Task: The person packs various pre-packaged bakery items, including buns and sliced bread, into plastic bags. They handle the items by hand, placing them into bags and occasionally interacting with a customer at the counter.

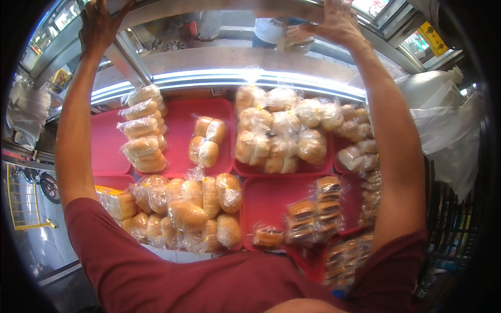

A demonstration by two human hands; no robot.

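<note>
My left hand (98,25) is raised at the top left, fingers apart, against the metal frame (164,15) of a glass display case. My right hand (339,24) rests on the same frame at the top right, thumb held away from the fingers. Neither hand holds anything I can see; the top edge of the view cuts off some fingertips. Between my arms lie red plastic trays (270,191) of bagged bread. Round buns (254,119) fill the far right tray, and loaves (188,215) crowd the near left one. Dark-filled pastries (301,217) sit near right.
A stack of bagged rolls (143,129) and a bag of buns (206,141) occupy the far left tray. Bright light strips (219,75) cross behind the trays. White plastic bags (438,117) hang at right. Beyond the glass stands a person in a white shirt (268,30).
</note>
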